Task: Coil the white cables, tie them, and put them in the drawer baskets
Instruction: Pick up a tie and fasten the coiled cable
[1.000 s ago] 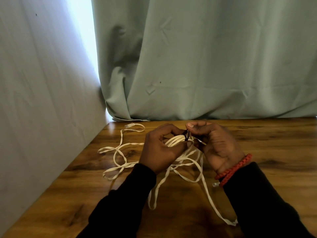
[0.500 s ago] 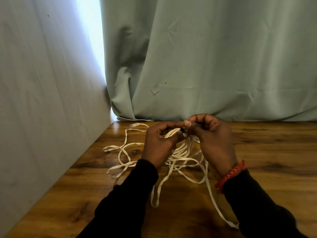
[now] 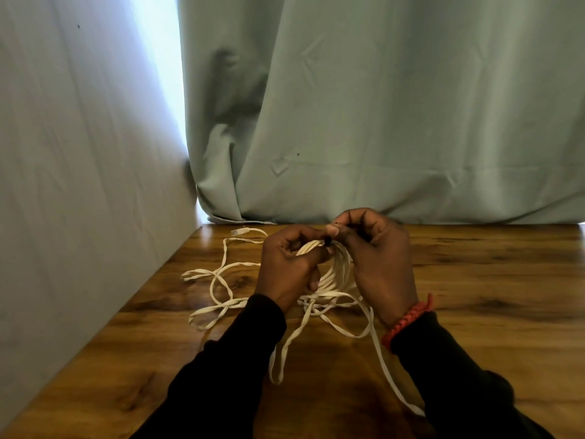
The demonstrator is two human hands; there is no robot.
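Fingers (image 3: 335, 231) of both hands still pinch the coiled white cable (image 3: 335, 270), raised slightly higher than before.

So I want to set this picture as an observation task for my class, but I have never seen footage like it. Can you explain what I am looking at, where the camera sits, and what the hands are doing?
There is no machine here: a person wears a camera on the head, so you look forward and down at their own two hands, as they would see them.

The surface is a wooden table with curtains hanging behind it and to the left. A long white cable lies on it in loose loops, its plug near the far left corner.

The left hand grips the part of the cable already wound into a coil. The right hand, with a red bracelet at the wrist, pinches something small and dark at the top of the coil, possibly a tie; it is too small to tell. No drawer baskets are in view.
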